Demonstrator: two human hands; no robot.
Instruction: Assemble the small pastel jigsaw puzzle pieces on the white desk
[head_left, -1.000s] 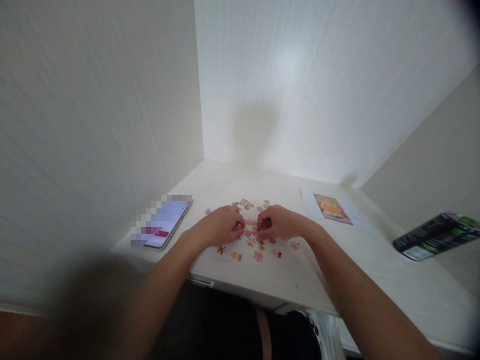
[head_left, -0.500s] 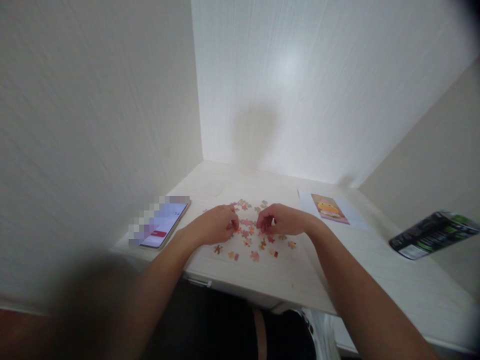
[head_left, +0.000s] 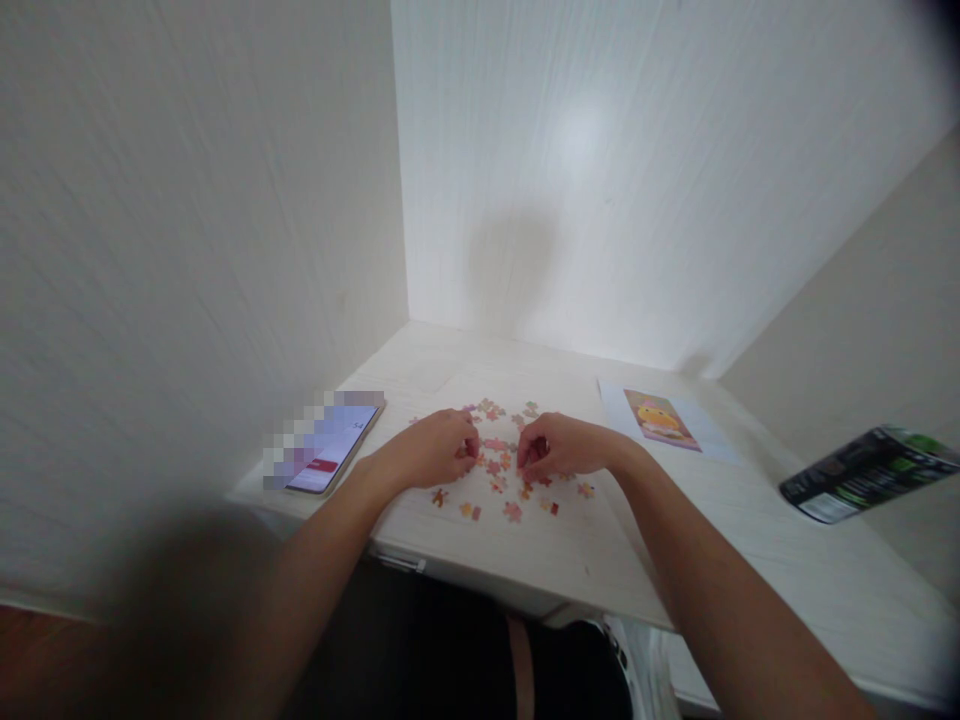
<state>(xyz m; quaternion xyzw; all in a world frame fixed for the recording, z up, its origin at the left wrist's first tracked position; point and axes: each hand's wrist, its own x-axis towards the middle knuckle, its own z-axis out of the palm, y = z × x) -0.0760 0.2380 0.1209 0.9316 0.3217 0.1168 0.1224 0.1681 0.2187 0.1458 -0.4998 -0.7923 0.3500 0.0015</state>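
Loose jigsaw pieces in pink, orange and yellow lie spread on the white desk (head_left: pixel 480 360), among them a pink piece (head_left: pixel 512 512) near the front. At the left of the pieces, my left hand (head_left: pixel 442 447) rests low with its fingers curled in; whatever its fingertips hold is hidden. Opposite it, my right hand (head_left: pixel 562 445) bends down with thumb and fingers brought together over the pieces. Its fingertips touch or nearly touch pieces there, and I cannot make out what is between them. A linked-looking pink strip of pieces (head_left: pixel 495 444) lies between both hands.
A phone (head_left: pixel 334 450) with a lit screen lies at the left edge. To the right is a sheet with a printed picture (head_left: pixel 660 420) of a yellow figure. A dark can (head_left: pixel 862 475) with green marks stands far right. White panels (head_left: pixel 525 150) enclose the desk.
My right hand has dipped slightly toward me, its fingertips lower over the pieces and closer together. My left hand stays almost where it was. The view has shifted a little.
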